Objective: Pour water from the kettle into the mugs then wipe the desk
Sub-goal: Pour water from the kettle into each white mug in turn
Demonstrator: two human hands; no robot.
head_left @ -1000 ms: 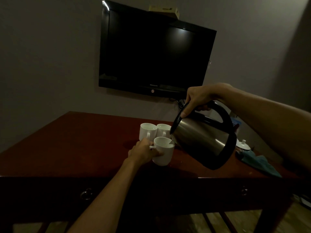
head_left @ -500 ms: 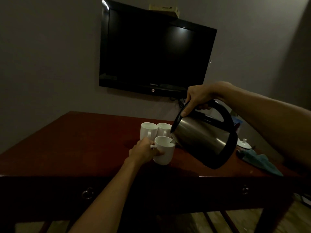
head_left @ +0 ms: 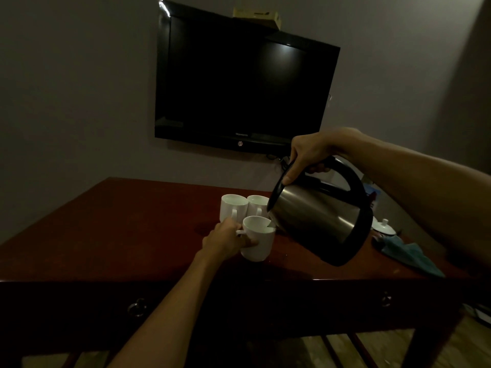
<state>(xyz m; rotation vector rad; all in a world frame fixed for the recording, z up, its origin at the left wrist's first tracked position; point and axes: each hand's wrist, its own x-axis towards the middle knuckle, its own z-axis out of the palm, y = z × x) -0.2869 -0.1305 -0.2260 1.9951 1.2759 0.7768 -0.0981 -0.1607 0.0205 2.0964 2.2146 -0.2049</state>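
A person tips a steel kettle (head_left: 316, 221) over a white mug (head_left: 259, 239) on a dark red wooden counter (head_left: 132, 229) in a dim room. The right hand (head_left: 309, 152) is wrapped round the kettle's black handle, its grip closed tight and the thumb laid down along the lid. The spout hangs just over the mug's rim, and a thin stream of water runs into the cup. The left hand (head_left: 225, 241) steadies that mug, its grip curled about the handle. Two more white mugs (head_left: 233, 208) (head_left: 256, 205) stand side by side, touching, just behind the one being filled. At the right end of the counter a crumpled teal cloth (head_left: 409, 257) lies near a small white lidded pot (head_left: 384, 227). A black television (head_left: 239, 81), switched off, hangs on the grey wall above, with a pale box (head_left: 256, 15) resting on its top edge. Two ring pulls show on the drawer front below.
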